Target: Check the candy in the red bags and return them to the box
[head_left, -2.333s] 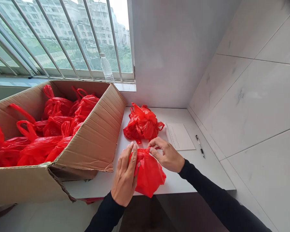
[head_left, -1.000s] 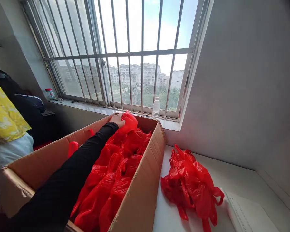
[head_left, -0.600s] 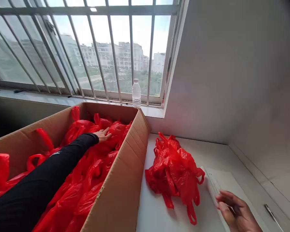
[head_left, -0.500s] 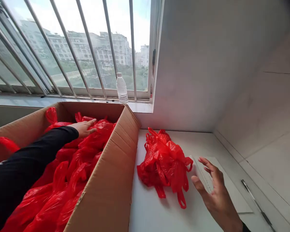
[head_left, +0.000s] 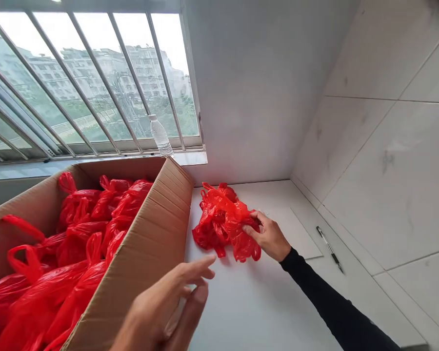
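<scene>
My right hand pinches the right side of a crumpled red plastic bag, thumb and fingers closed on it. That bag is part of a loose heap of red plastic bags on the white tabletop. My left hand hovers in front of the cardboard box's side, empty, with its fingers loosely curled and apart from the thumb. To the left, the open cardboard box holds several filled, tied red bags.
A clear bottle stands on the windowsill behind the box, before the barred window. On the white table, a sheet of paper lies right of the heap, and a pen lies near the tiled wall.
My left hand has come out of the box, off the tied bags, to the front of its side. My right hand has gone from open beside the heap to gripping a bag. The view has shifted right.
</scene>
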Demonstrator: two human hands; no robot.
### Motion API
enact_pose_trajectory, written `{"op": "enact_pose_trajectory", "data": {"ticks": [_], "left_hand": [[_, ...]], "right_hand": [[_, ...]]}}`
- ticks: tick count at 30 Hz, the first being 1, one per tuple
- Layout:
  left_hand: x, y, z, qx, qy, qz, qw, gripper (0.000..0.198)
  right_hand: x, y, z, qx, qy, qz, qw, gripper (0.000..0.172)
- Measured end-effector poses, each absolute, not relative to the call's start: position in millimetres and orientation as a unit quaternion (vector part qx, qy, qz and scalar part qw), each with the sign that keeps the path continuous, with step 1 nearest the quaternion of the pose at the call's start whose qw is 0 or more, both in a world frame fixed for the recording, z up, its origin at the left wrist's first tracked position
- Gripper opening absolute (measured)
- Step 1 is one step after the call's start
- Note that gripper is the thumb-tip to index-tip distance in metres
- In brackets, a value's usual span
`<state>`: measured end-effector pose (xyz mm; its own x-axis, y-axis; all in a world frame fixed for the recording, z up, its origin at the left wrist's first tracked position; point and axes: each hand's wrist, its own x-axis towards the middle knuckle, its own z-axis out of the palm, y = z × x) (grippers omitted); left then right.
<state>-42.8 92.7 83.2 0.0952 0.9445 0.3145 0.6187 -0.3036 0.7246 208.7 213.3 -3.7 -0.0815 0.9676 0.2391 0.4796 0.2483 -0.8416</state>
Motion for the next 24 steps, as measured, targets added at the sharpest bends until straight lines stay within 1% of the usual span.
{"op": "enact_pose_trajectory", "data": {"ticks": [2, 4, 6, 8, 12, 14, 16, 17, 18, 19, 20, 21, 22, 24], "left_hand": [[-9.9, 93.6, 55.5, 0.710, 0.547, 0.364, 0.253, 0.034], [19.6, 95.1, 21.7, 0.699, 0.557, 0.371, 0.254, 0.039], [37.3, 94.9, -9.6, 0.707, 0.560, 0.353, 0.249, 0.031], [39.0, 91.9, -32.7, 0.713, 0.563, 0.335, 0.250, 0.020], [11.9, 78.7, -54.9, 0.692, 0.594, 0.332, 0.240, 0.025], [3.3, 71.1, -58.6, 0.671, 0.616, 0.344, 0.228, 0.026], [7.2, 65.0, -60.0, 0.664, 0.621, 0.352, 0.225, 0.026], [13.3, 62.9, -60.1, 0.668, 0.615, 0.352, 0.228, 0.030], [20.9, 61.6, -60.2, 0.676, 0.606, 0.350, 0.231, 0.036], [28.7, 61.1, -60.2, 0.686, 0.595, 0.346, 0.235, 0.041], [35.6, 61.3, -60.6, 0.696, 0.586, 0.341, 0.238, 0.042], [40.3, 62.1, -61.2, 0.702, 0.579, 0.337, 0.240, 0.037], [42.3, 63.2, -62.3, 0.705, 0.577, 0.336, 0.240, 0.029], [37.5, 65.7, -64.8, 0.694, 0.585, 0.346, 0.238, 0.015]], "right_hand": [[211.3, 175.2, -1.9, -0.520, -0.642, 0.347, 0.444, 0.026], [211.7, 137.2, -7.9, -0.498, -0.607, 0.419, 0.456, 0.026], [213.8, 105.2, -21.0, -0.486, -0.580, 0.477, 0.447, 0.028], [222.1, 82.6, -38.3, -0.495, -0.569, 0.494, 0.433, 0.032], [258.6, 62.7, -71.5, -0.575, -0.563, 0.438, 0.400, 0.039], [275.9, 59.3, -80.7, -0.621, -0.561, 0.386, 0.389, 0.037], [283.6, 58.2, -81.9, -0.648, -0.577, 0.304, 0.394, 0.033], [282.9, 58.8, -79.8, -0.647, -0.595, 0.262, 0.398, 0.038], [279.8, 60.3, -76.7, -0.635, -0.620, 0.231, 0.399, 0.046], [275.0, 62.7, -73.1, -0.616, -0.648, 0.215, 0.393, 0.053], [269.5, 65.7, -69.5, -0.596, -0.673, 0.215, 0.382, 0.055], [264.6, 69.1, -66.6, -0.580, -0.691, 0.223, 0.369, 0.052], [261.3, 72.4, -64.4, -0.570, -0.701, 0.236, 0.358, 0.044], [261.7, 77.5, -63.2, -0.571, -0.695, 0.263, 0.349, 0.023]]}}
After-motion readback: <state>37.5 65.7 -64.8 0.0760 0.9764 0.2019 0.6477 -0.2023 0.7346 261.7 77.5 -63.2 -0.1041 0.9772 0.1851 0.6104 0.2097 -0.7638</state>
